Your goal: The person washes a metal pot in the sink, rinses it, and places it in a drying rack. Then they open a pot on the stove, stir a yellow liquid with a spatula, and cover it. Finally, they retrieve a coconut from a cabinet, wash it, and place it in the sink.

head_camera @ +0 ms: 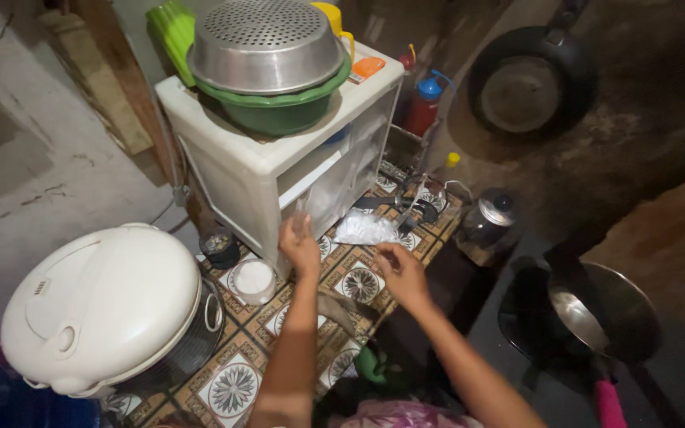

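— Where are the hands?

— Both arms reach forward over the patterned mat (235, 388). The left hand (300, 247) is raised, fingers curled shut around a thin clear thing (301, 212) that stands upright, right against the front of the white cabinet (247, 170). It is too blurred to say what it is. The right hand (400, 272) hovers lower, palm down, fingers bent loosely inward; I can't tell if it pinches anything.

— And what's closest to that right hand?

— A crumpled clear plastic bag (365, 229), whitish and shiny, lying on the mat just beyond the fingertips, between the cabinet and a clutter of metal utensils (410, 208).

— Count things for me

— One white rice cooker (105, 305) at the left. One small white-lidded jar (254, 279) and one dark little pot (220, 246) beside the cabinet's foot. On top of the cabinet, one metal colander (267, 43) turned over one green basin (279, 111). One red bottle with a blue cap (423, 103). One glass kettle-like pot (489, 215). Two pans: a black one (531, 79) far back, a steel one with a pink handle (604, 313) at the right
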